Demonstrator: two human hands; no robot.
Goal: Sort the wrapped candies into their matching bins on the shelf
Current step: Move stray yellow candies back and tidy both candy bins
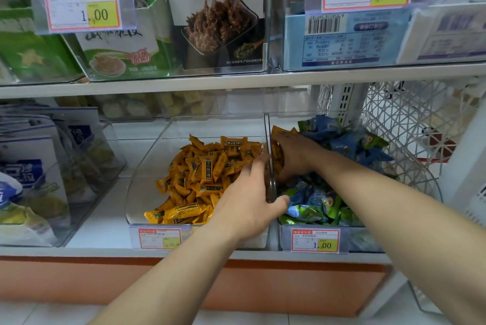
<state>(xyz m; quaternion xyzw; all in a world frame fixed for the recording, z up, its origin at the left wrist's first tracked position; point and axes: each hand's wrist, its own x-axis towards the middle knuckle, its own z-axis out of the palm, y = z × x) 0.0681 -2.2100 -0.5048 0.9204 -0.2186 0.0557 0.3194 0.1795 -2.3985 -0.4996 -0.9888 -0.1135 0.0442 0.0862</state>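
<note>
Two clear bins stand side by side on the lower shelf. The left bin (147,167) holds a heap of orange wrapped candies (202,174). The right bin (431,190) holds blue and green wrapped candies (313,206). My right hand (292,159) is inside the right bin, close to the dividing wall, and grips a bunch of orange candies (277,151). My left hand (249,201) rests on the shared wall between the bins, fingers on the orange side and thumb hooked over into the right bin.
Price tags (315,240) hang on both bin fronts. A clear bin of blue and white packets (31,167) stands at the left. A white lattice basket (410,119) sits at the right. The upper shelf (184,82) carries boxed snacks behind clear bins.
</note>
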